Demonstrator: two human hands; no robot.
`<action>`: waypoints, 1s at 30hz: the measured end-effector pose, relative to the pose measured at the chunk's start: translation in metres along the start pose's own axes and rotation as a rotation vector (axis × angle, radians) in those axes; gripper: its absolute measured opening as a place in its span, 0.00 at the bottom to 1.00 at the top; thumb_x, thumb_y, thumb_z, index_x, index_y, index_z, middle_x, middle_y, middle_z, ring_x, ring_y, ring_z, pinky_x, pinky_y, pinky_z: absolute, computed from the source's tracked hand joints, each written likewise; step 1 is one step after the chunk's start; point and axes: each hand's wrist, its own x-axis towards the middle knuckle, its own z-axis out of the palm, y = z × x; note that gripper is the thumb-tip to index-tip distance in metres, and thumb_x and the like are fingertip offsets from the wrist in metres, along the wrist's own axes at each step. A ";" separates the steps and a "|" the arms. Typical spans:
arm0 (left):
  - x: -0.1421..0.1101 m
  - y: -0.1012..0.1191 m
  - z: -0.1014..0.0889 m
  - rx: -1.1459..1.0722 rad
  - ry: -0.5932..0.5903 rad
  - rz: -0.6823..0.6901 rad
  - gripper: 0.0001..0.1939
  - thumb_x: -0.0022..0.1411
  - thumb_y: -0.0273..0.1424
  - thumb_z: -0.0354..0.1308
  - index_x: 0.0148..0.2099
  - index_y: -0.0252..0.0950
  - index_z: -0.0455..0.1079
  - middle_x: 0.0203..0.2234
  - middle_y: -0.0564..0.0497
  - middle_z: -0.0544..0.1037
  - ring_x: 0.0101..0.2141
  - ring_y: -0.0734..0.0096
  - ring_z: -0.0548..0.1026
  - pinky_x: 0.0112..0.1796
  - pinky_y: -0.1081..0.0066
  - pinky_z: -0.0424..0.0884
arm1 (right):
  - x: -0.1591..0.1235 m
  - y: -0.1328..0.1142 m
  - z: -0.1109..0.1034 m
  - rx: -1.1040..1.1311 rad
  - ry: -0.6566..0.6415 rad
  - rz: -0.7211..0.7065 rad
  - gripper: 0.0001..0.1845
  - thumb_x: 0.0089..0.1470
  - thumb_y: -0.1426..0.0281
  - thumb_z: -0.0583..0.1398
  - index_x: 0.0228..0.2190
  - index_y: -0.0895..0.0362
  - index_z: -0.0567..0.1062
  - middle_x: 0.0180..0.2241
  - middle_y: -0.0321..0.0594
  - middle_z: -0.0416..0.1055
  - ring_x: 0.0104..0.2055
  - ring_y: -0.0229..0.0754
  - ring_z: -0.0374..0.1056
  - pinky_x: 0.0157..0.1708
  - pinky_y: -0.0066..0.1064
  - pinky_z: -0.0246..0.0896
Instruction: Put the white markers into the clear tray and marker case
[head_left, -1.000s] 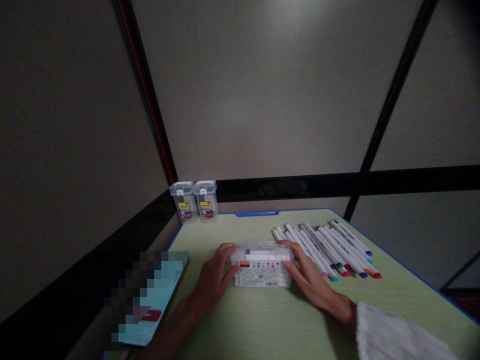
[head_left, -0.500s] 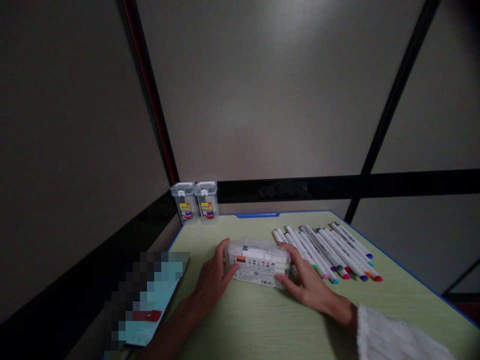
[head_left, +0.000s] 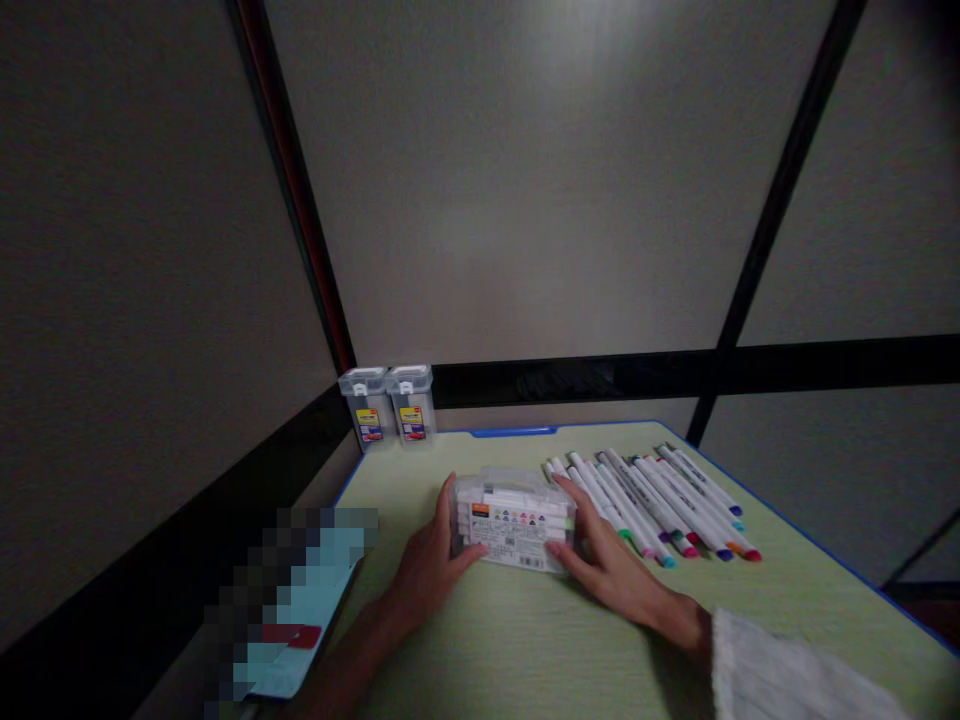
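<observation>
My left hand (head_left: 429,568) and right hand (head_left: 611,565) are closed around the two ends of a clear plastic case (head_left: 514,525), thumbs pressed on its near face. I have it near the middle of the counter (head_left: 525,645); I can't tell whether its base touches the top. It is a boxy, slightly tilted shell, see-through and glossy, with a handle along the top. White barrels lie in rows inside, behind a white label with an orange patch, small coloured marks and fine print I can't read.

A pale, soft-looking sleeve (head_left: 795,665) covers my right forearm. From the case, at two o'clock, slim white markers (head_left: 660,505) lie slantwise in a loose spread, their ends pink, red, purple, teal and green. At eight o'clock is a flat teal object (head_left: 311,590), partly pixelated. At eleven stand two lidded clear tubs (head_left: 411,405), side by side, with yellow-topped labels. The counter has a pale green, faintly grained surface and blue edging.
</observation>
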 end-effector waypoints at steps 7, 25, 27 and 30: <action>0.004 -0.010 0.004 -0.262 -0.029 -0.066 0.36 0.48 0.28 0.60 0.58 0.37 0.51 0.50 0.43 0.68 0.49 0.59 0.68 0.47 0.63 0.65 | 0.000 0.003 0.004 0.175 0.010 0.052 0.37 0.53 0.67 0.54 0.58 0.57 0.40 0.50 0.50 0.62 0.53 0.51 0.57 0.52 0.46 0.51; 0.002 0.020 -0.002 -1.088 -0.074 -0.172 0.27 0.39 0.37 0.68 0.42 0.34 0.67 0.36 0.47 0.75 0.34 0.66 0.74 0.29 0.73 0.71 | 0.004 -0.019 0.016 1.064 0.325 0.279 0.33 0.48 0.62 0.61 0.52 0.46 0.52 0.40 0.38 0.71 0.38 0.44 0.69 0.39 0.39 0.61; -0.003 0.022 0.005 -1.122 -0.105 -0.198 0.21 0.41 0.37 0.67 0.37 0.33 0.69 0.35 0.47 0.76 0.36 0.65 0.73 0.28 0.74 0.71 | 0.004 -0.023 0.017 1.057 0.316 0.266 0.33 0.47 0.62 0.62 0.51 0.46 0.53 0.39 0.38 0.72 0.37 0.43 0.69 0.39 0.38 0.61; -0.010 0.025 0.016 -1.151 -0.181 -0.247 0.19 0.43 0.36 0.66 0.38 0.35 0.68 0.37 0.46 0.76 0.37 0.63 0.74 0.28 0.73 0.70 | 0.004 -0.027 0.019 1.026 0.305 0.258 0.32 0.46 0.62 0.62 0.50 0.47 0.54 0.37 0.37 0.73 0.36 0.42 0.70 0.37 0.36 0.62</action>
